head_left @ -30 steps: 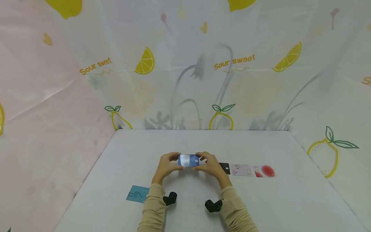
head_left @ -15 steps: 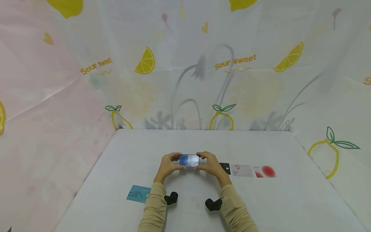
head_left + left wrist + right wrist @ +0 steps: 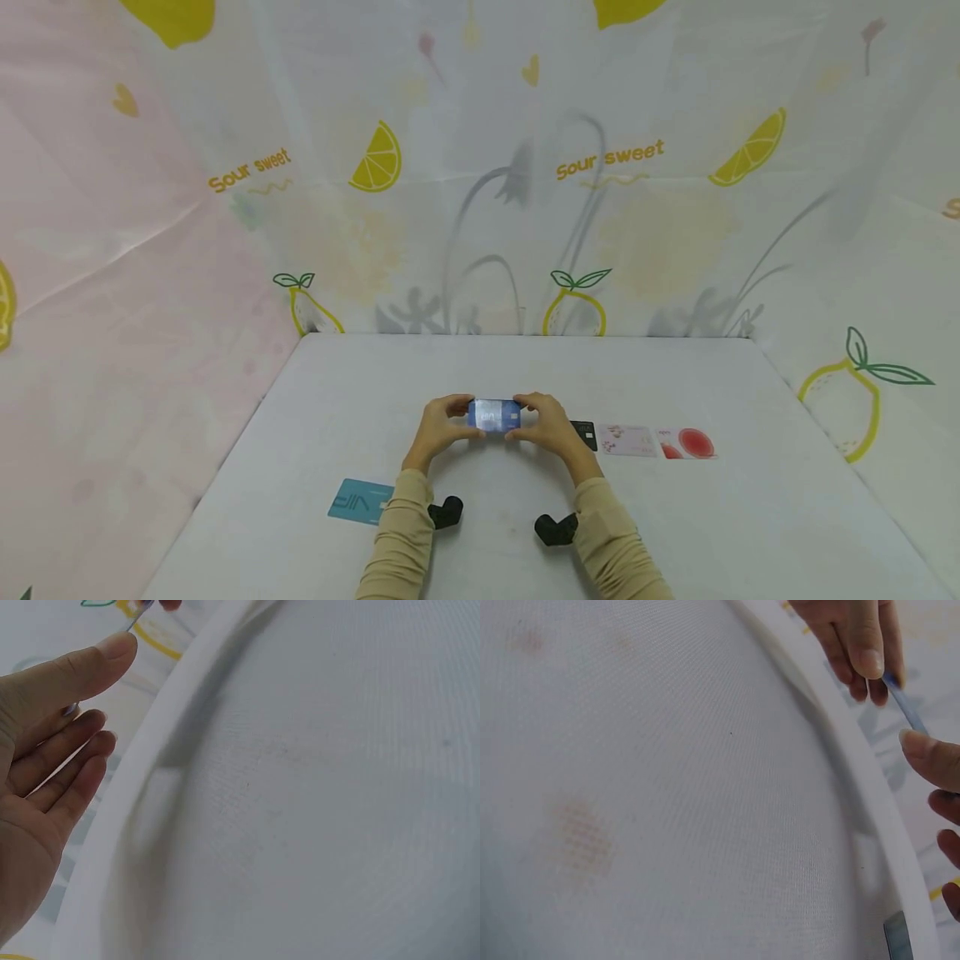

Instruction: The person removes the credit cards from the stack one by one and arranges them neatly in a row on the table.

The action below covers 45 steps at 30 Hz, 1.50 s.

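A blue bank card (image 3: 494, 416) with a chip near its right edge is held up off the table, its printed face toward the head camera. My left hand (image 3: 438, 427) pinches its left end between thumb and fingers. At the other end, my right hand (image 3: 547, 427) pinches it the same way. In the left wrist view the left thumb (image 3: 112, 656) presses the card, mostly hidden behind it. The right wrist view shows the card's thin edge (image 3: 906, 706) spanning the two hands.
A teal card (image 3: 358, 501) lies front left, partly covered by the left sleeve. To the right sit a black card (image 3: 586, 436), partly behind the right wrist, a pale floral card (image 3: 627, 441) and a red-and-white card (image 3: 687, 443) in a row. Printed cloth (image 3: 480, 208) hangs behind the table.
Both hands and the blue card have shifted very slightly to the right. Glare on the card's face has changed, as if its tilt varied a little. The grip is the same.
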Motion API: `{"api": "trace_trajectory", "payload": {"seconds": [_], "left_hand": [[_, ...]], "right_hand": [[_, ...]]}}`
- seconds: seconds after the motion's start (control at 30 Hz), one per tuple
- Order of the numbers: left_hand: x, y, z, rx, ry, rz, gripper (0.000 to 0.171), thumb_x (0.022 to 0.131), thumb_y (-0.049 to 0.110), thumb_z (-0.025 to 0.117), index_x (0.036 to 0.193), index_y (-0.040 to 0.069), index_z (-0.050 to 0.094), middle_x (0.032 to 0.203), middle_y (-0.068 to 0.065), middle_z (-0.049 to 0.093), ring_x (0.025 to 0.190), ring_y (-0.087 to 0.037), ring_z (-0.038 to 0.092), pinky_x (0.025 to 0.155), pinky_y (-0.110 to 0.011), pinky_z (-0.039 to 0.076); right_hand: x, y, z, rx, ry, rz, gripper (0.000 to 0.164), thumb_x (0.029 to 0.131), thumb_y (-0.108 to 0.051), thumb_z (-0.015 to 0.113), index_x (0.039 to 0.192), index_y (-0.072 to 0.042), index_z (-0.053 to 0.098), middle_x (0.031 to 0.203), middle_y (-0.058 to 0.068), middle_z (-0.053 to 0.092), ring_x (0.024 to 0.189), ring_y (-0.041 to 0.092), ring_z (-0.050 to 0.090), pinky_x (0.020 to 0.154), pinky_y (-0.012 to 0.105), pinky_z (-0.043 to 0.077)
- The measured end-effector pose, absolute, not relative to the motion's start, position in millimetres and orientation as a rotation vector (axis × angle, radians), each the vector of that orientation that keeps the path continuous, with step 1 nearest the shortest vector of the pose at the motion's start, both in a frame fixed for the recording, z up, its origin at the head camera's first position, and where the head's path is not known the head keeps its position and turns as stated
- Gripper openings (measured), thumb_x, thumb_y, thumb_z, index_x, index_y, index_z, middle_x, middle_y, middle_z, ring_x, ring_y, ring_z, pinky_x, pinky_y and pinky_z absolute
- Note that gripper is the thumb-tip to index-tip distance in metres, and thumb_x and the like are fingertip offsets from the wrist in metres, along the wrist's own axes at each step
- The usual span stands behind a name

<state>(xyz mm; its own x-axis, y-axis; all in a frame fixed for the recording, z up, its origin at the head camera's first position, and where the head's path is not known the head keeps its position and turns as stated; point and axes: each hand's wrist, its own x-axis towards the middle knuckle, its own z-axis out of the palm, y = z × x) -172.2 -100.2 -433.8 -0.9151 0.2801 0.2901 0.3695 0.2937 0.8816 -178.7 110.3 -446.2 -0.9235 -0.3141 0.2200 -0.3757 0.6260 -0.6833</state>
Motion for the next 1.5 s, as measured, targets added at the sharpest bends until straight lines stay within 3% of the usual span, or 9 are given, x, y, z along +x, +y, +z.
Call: {"api": "trace_trajectory", "payload": {"seconds": [0.23,0.5,0.87,1.03,1.23,1.5], "left_hand": [[-177,-96,-442,-0.645,-2.444,-1.733,0.055,0.058,-0.003,0.079,0.105,-0.018,0.054,0.098,-0.030,0.058,0.086,-0.041,0.057,0.078,-0.050,0.045],[-193,-93,-467,-0.602,-2.552,-1.576,0.059,0.056,0.009,0.083,0.107,-0.008,0.058,0.099,-0.018,0.062,0.088,-0.028,0.059,0.078,-0.036,0.048],[-195,-89,-467,-0.600,-2.615,-1.459,0.061,0.057,0.016,0.083,0.108,-0.005,0.059,0.100,-0.016,0.062,0.091,-0.026,0.058,0.080,-0.036,0.047],[-193,-87,-466,-0.588,-2.652,-1.420,0.060,0.056,0.017,0.083,0.107,-0.004,0.059,0.100,-0.016,0.061,0.090,-0.027,0.057,0.080,-0.037,0.047],[-194,-85,-470,-0.568,-2.683,-1.398,0.060,0.053,0.017,0.085,0.105,-0.003,0.061,0.094,-0.013,0.061,0.086,-0.024,0.057,0.078,-0.035,0.047],[-194,-83,-470,-0.545,-2.753,-1.351,0.060,0.054,0.019,0.085,0.105,-0.002,0.062,0.093,-0.010,0.059,0.087,-0.023,0.055,0.079,-0.035,0.046]], "right_hand": [[-177,113,-446,0.569,-2.761,1.179,0.060,0.062,-0.020,0.080,0.112,0.004,0.057,0.100,0.013,0.061,0.090,0.027,0.054,0.077,0.041,0.044],[-179,119,-453,0.602,-2.728,1.128,0.060,0.060,-0.022,0.081,0.109,0.004,0.059,0.099,0.014,0.062,0.088,0.027,0.055,0.077,0.041,0.044],[-179,124,-455,0.616,-2.710,1.088,0.059,0.059,-0.023,0.082,0.107,0.004,0.060,0.099,0.015,0.061,0.092,0.029,0.054,0.080,0.043,0.043],[-177,125,-455,0.569,-2.762,1.040,0.059,0.059,-0.025,0.082,0.108,0.001,0.061,0.103,0.014,0.060,0.097,0.031,0.051,0.085,0.046,0.040],[-175,126,-457,0.494,-2.837,0.963,0.062,0.058,-0.033,0.081,0.109,-0.005,0.061,0.108,0.012,0.056,0.102,0.034,0.043,0.083,0.054,0.036],[-174,126,-458,0.436,-2.894,0.905,0.060,0.059,-0.035,0.080,0.110,-0.009,0.062,0.109,0.010,0.054,0.106,0.034,0.039,0.083,0.056,0.033]]}}
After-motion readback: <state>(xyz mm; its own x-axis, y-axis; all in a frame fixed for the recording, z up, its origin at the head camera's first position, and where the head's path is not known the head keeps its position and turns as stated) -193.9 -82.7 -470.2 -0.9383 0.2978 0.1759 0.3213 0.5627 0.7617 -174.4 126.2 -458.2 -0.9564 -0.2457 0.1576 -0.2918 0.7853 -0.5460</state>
